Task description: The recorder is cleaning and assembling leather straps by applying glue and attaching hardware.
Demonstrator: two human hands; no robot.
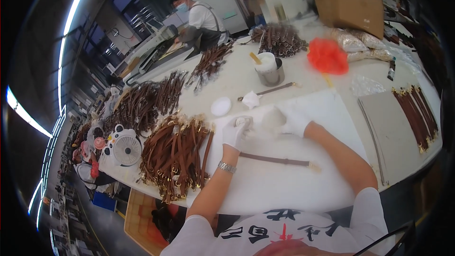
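Observation:
My left hand, in a white glove with a metal watch at the wrist, is curled closed over the white work sheet; what its fingers hold, if anything, cannot be made out. To its right, my gloved right hand is smeared by motion, beside a blurred whitish piece that may be cloth. Below both hands a brown leather strap lies across the sheet, a gold-coloured fitting at its right end. Beyond them are a crumpled white cloth, a white round lid and another strap.
A heap of brown straps lies at the left, by a small white fan. Farther back stand a pot, a red bag and a cardboard box. More straps lie right. A masked person works behind.

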